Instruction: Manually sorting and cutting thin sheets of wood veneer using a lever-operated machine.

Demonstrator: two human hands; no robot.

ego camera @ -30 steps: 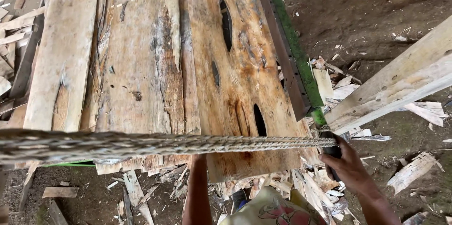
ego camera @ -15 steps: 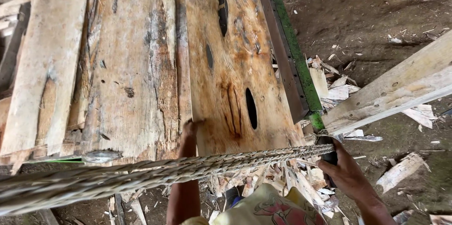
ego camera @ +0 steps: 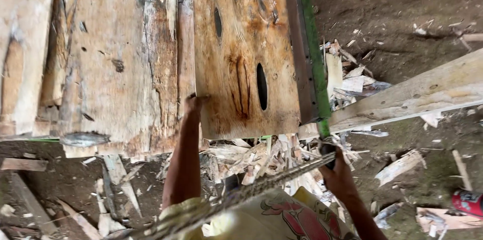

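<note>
My left hand grips the near left edge of a broad brown wooden slab that has dark oval knot holes. The slab lies beside other rough planks on a raised bed. My right hand is closed on the dark handle end of a long toothed saw blade, which slants down to the left across my lap. A green-edged metal rail runs along the slab's right side.
Wood offcuts and splinters are heaped on the dirt under the slab's end. A pale squared beam slants away at the right. A red can lies at the lower right. Loose scraps lie at the lower left.
The saw blade has swung down from level to a steep slant across my lap. My left hand has risen and taken hold of the slab's edge. The view has moved closer.
</note>
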